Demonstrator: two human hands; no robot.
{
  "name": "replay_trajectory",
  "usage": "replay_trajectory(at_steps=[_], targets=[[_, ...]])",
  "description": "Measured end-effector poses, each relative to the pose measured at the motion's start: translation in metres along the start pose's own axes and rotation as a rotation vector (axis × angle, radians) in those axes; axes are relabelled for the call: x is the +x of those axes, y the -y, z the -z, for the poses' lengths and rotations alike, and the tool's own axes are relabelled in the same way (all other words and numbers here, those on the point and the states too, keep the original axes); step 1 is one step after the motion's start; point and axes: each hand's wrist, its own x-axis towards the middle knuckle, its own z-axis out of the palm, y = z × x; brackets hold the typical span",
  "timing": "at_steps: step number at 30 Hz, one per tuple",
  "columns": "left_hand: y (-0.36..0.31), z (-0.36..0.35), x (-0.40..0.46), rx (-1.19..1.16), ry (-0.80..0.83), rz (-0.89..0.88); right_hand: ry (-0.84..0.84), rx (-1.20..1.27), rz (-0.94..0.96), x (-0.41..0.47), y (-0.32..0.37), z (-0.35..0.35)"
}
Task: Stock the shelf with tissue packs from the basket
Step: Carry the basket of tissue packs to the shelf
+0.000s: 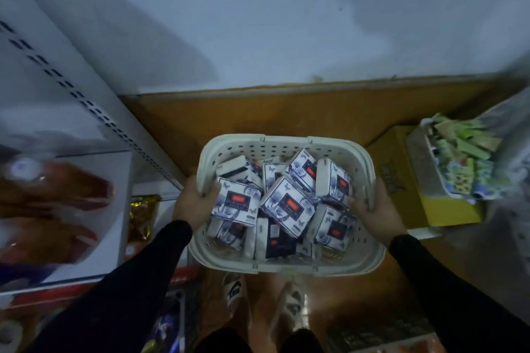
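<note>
The goods on the shelf (66, 209) at my left are smeared by blur into red-brown shapes, and the frame's left edge cuts them off. In the basket (286, 149), the lower tissue packs (288, 203) are buried under the upper ones, and the print on every label is too small to read. My left grip (195, 200) and right grip (375, 206) hide their fingertips over the rim, and the tray of green packets (464, 163) at right blurs toward the edge.

Matt perforated plastic basket (286, 149) — glossy film-wrapped tissue packs (286, 206).
</note>
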Motion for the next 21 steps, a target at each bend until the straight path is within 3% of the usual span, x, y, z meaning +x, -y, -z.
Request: replay_trajectory(at_steps=[7,14,21], targets=[[-0.016,0.028,-0.106,-0.046,-0.091,-0.147,-0.024,0.040,0.155,-0.075,-0.008,0.048],[0.003,0.056,-0.238,-0.084,-0.311,-0.230,0.035,0.082,0.334,-0.156,-0.005,0.074],[0.065,0.090,-0.368,-0.215,-0.494,-0.073,0.232,-0.014,0.467,-0.240,0.025,0.053]])
